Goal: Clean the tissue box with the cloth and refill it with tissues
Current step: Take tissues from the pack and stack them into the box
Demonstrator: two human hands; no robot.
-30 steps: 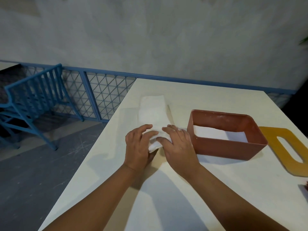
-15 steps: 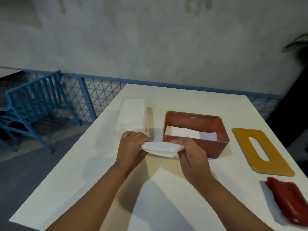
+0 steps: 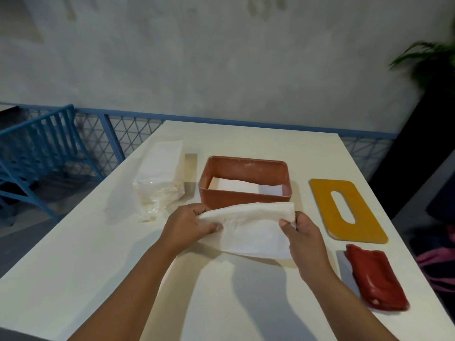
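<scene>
Red cloth lies near-right of the right hand. Left hand and right hand each pinch 1 end of the tissue stack, above the table. Tissue box sits just beyond both hands. Tissue pack lies beyond-left and the yellow lid beyond-right.

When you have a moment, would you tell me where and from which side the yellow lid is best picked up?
Probably at the slot. The yellow lid lies flat on the table, so its thin rim gives little to pinch. Come from above on the right, hook a fingertip through the slot and close the grip on the strip beside it.
</scene>
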